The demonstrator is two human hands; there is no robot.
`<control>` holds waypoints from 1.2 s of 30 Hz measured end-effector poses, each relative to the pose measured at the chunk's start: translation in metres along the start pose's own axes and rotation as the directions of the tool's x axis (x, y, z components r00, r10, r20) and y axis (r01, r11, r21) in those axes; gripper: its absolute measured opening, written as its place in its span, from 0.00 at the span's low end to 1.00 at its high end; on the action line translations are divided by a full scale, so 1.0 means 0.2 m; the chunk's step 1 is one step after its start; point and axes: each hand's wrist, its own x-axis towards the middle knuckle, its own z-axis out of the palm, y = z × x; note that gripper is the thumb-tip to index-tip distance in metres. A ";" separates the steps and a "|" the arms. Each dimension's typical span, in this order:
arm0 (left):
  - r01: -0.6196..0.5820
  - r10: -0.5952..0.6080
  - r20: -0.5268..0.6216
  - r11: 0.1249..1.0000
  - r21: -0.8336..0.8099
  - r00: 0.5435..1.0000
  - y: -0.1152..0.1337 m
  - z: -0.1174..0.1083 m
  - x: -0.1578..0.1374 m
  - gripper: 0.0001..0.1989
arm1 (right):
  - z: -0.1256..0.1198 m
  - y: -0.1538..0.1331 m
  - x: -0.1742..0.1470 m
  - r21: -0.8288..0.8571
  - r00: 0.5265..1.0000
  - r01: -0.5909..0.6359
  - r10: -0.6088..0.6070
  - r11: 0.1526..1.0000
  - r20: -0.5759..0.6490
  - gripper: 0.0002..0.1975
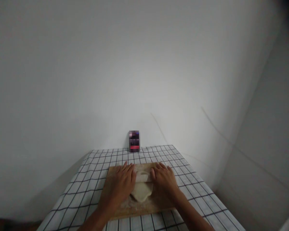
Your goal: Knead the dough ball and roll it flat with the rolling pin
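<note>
A pale rolling pin [143, 177] lies crosswise over a flattened piece of dough [141, 192] on a floured wooden board [125, 211]. My left hand [125, 178] is over the pin's left end, fingers draped forward across it. Over the right end, my right hand [164, 177] holds it the same way, thumb toward the middle. Only the pin's middle shows between the hands; both ends are hidden under them. The dough comes out toward me below the pin in a rounded, uneven point, with a little more of it visible beyond the pin.
The board rests on a table with a white, black-checked cloth [84, 192]. At the table's far edge a small dark, pixelated upright object [134, 141] with a red band stands against the pale wall [144, 80]. Another wall [262, 144] is to the right.
</note>
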 end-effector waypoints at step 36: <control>-0.071 0.072 0.037 0.997 -0.018 0.997 -0.02 0.04 0.03 0.22 | 0.00 0.05 0.07 0.033 0.998 0.049 -0.048 0.998 -0.034 0.22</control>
